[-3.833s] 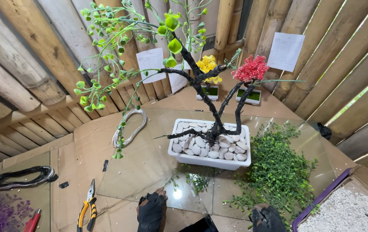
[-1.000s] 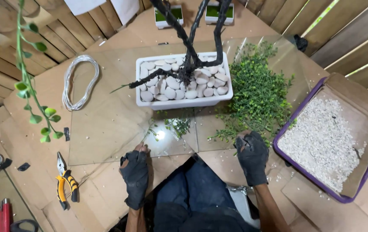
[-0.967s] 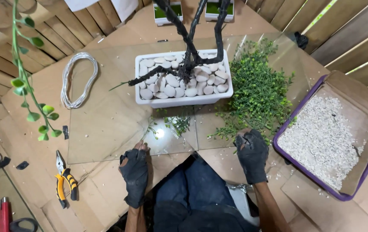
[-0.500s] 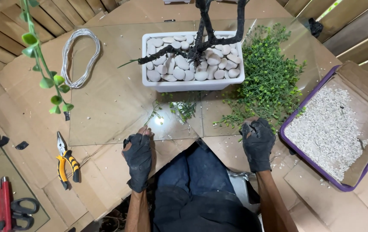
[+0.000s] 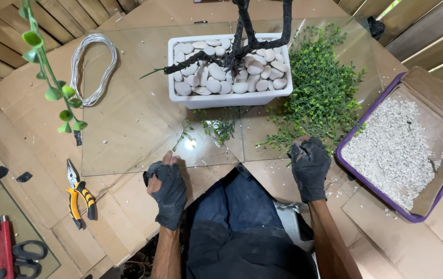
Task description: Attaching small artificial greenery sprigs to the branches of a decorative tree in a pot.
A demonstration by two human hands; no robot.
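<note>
left hand (image 5: 167,188) in black glove: curled, gripping near edge of clear glass sheet (image 5: 139,119) | right hand (image 5: 310,166): curled on green artificial foliage pile (image 5: 319,93) edge, grasp unclear | white pebble-filled rectangular planter (image 5: 229,98) centred on glass, within reach

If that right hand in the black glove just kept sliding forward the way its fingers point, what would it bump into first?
Most likely the heap of green leafy sprigs: the right hand already has its fingertips at the heap's near edge. The white planter lies further left, out of that line.

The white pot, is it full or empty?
Full. The white pot is packed to its rim with pale pebbles, and dark branches rise out of them.
</note>
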